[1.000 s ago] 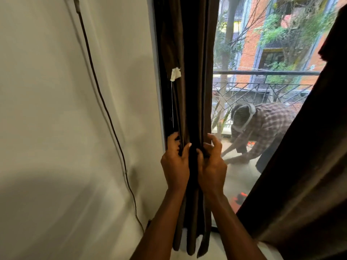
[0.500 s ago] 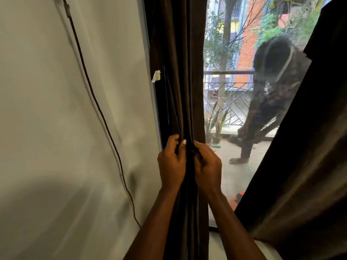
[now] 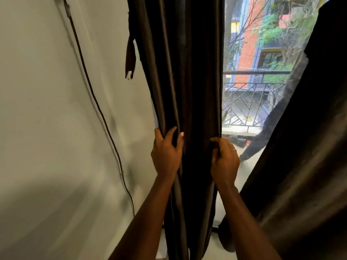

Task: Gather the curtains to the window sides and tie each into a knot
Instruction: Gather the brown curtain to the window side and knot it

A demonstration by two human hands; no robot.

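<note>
A dark brown curtain point(image 3: 193, 72) hangs bunched in long folds at the left side of the window point(image 3: 251, 94). My left hand point(image 3: 166, 154) grips the folds on the curtain's left edge, fingers curled round the cloth. My right hand point(image 3: 224, 160) pinches the curtain's right edge at about the same height. The two hands are a hand's width apart, with the gathered cloth between them. A second dark curtain point(image 3: 308, 147) hangs slanted across the right side of the window.
A pale wall point(image 3: 56, 128) fills the left, with a thin dark cable point(image 3: 101, 113) running down it. A loose dark strap point(image 3: 130, 61) with a white tip dangles beside the curtain. Outside the glass are a balcony railing point(image 3: 249, 102), trees and a brick building.
My hands have moved apart along the curtain; they were side by side on the bunched folds before. The view has shifted left, and the person outside has mostly gone behind the right curtain.
</note>
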